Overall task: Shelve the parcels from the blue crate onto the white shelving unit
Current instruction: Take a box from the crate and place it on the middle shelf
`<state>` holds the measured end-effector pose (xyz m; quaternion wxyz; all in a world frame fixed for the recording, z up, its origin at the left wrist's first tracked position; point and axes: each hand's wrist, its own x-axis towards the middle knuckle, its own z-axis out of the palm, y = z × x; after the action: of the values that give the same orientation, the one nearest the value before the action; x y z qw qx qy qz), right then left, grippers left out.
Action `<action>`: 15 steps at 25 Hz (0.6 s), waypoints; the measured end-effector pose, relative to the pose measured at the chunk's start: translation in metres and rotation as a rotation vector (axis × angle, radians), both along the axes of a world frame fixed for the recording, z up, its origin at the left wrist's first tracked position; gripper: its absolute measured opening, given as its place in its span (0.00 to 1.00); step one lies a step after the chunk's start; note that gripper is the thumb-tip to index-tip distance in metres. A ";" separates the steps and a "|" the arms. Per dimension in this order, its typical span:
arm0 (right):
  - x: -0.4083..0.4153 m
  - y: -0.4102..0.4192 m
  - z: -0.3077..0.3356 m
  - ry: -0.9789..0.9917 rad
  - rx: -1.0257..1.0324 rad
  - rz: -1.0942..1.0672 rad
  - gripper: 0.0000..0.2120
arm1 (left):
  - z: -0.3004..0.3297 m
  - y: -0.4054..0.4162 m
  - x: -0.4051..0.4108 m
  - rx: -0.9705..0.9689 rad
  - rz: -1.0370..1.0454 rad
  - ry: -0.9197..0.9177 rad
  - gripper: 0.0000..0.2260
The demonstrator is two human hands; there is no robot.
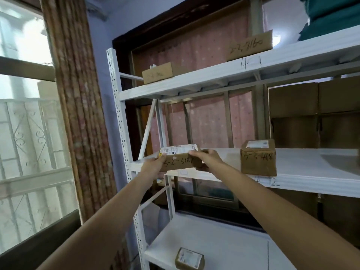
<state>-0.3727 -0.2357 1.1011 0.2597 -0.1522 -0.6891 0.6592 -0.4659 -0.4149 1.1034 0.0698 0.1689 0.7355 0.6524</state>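
A flat brown cardboard parcel (180,159) with a white label on top and a handwritten code on its front sits at the left front edge of the middle shelf of the white shelving unit (311,182). My left hand (153,165) grips its left end and my right hand (206,159) grips its right end. The blue crate is out of view.
Another taller parcel (258,159) stands to the right on the same shelf. Two parcels (157,73) (250,45) rest on the shelf above, and one small parcel (189,259) on the shelf below. Large cardboard boxes (315,114) stand at the back right. A window and curtain are left.
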 end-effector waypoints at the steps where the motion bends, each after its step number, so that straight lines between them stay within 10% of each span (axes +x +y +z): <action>1: -0.019 0.005 0.004 0.027 0.020 0.001 0.27 | 0.006 0.004 -0.019 0.001 -0.008 0.027 0.22; 15: -0.155 0.046 -0.047 -0.369 0.381 -0.477 0.40 | -0.019 0.098 -0.219 -0.301 -0.354 0.236 0.26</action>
<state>-0.5281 -0.1894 1.0542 0.3012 -0.3741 -0.7799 0.4013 -0.6853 -0.3167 1.0847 0.1209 0.3580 0.7862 0.4889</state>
